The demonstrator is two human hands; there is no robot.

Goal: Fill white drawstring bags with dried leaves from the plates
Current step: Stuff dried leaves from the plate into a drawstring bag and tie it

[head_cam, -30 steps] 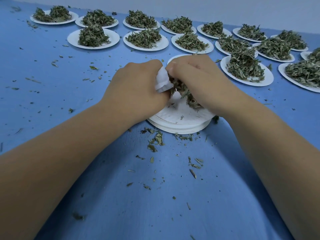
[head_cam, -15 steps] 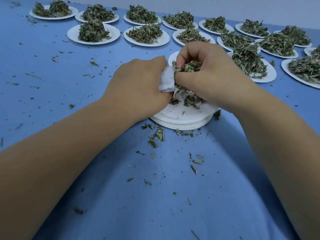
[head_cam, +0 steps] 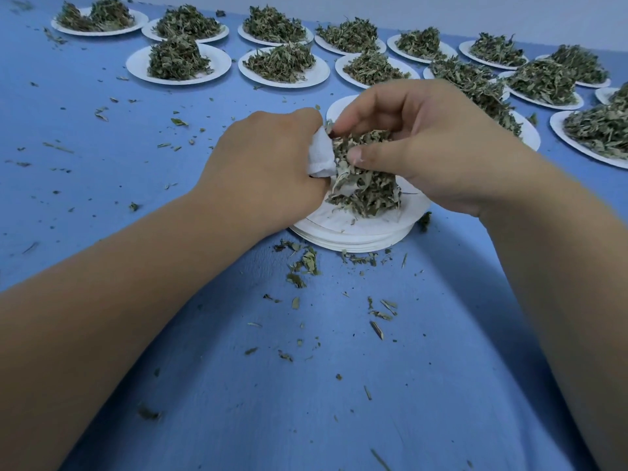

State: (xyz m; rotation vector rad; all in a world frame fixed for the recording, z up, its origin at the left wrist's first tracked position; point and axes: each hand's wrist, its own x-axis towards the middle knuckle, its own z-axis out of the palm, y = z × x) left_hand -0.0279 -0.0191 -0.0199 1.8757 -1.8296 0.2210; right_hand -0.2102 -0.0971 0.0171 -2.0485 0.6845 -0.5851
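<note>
Bag gripped in the left hand faces right — touching the leaf clump the right hand pinches.

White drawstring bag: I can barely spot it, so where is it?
Head view, just left of centre: the white drawstring bag pokes out from the left hand, touching the leaf clump the right hand pinches over the plate stack.

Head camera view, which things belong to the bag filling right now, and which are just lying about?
In the job: left hand gripping the white bag; right hand pinching dried leaves; plate stack beneath them.
Lying about: spilled leaf bits on the blue cloth; heaped plates behind, waiting.
</note>
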